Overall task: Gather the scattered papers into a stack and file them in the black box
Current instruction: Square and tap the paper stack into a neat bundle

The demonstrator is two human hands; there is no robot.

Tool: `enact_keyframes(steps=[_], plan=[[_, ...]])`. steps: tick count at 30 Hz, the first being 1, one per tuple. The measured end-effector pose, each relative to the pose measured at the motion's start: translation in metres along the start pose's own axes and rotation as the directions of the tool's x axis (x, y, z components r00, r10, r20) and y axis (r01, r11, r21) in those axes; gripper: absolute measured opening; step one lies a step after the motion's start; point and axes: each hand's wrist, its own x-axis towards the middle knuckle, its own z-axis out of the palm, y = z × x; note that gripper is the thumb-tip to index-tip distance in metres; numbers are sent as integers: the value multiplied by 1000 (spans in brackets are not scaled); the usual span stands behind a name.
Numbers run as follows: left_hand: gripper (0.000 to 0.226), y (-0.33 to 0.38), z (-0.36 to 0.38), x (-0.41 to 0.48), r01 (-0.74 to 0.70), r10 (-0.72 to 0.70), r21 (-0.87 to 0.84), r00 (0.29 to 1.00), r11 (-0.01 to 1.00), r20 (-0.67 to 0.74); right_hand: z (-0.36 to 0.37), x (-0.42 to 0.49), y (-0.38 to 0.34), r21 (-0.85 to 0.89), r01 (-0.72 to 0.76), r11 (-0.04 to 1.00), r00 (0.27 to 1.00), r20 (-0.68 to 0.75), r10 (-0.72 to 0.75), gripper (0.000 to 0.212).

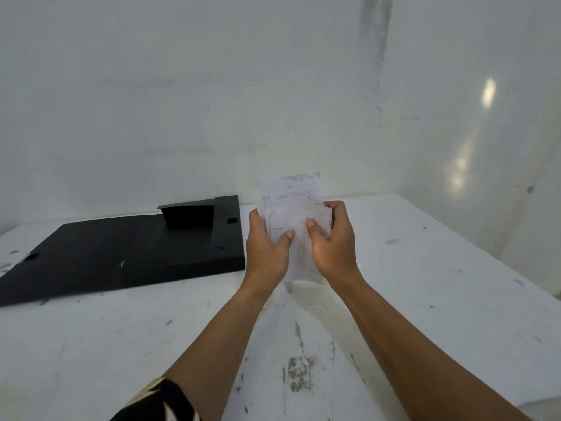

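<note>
A stack of white printed papers [293,202] stands nearly upright above the table, held between both hands. My left hand [266,247] grips its left edge with the thumb across the front sheet. My right hand [331,243] grips the right edge, thumb also on the front. The lower end of the stack shows between my wrists. The black box [127,250] lies opened out flat on the table just left of my hands, its lid spread toward the left and a short flap standing up at the back.
The white table [425,284] is scuffed with grey marks and chipped paint. A white wall [212,101] rises close behind the table's back edge. The table's right edge runs diagonally at the far right.
</note>
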Motion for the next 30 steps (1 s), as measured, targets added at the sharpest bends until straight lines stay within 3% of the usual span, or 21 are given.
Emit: enact_keyframes(steps=[5, 7, 14, 20, 26, 30], plan=[[75, -1, -7, 3, 17, -18, 31, 1000, 999, 12, -5, -3, -1, 90, -64, 994, 997, 55, 59, 61], [74, -4, -8, -1, 36, -37, 7, 998, 999, 48, -7, -8, 5, 92, -117, 989, 989, 100, 108, 70], [37, -9, -7, -3, 18, -21, 46, 998, 999, 52, -7, -7, 9, -13, -121, 993, 988, 96, 122, 29], [57, -3, -6, 1, 41, -43, 40, 998, 998, 54, -17, -2, 1, -8, -105, 994, 992, 69, 105, 33], [41, -7, -3, -1, 3, -7, 67, 998, 998, 67, -10, -7, -2, 2, -91, 996, 990, 109, 90, 40], [43, 0, -4, 5, -6, 5, 18, 999, 1000, 44, -13, -1, -11, 23, -44, 999, 996, 80, 42, 36]])
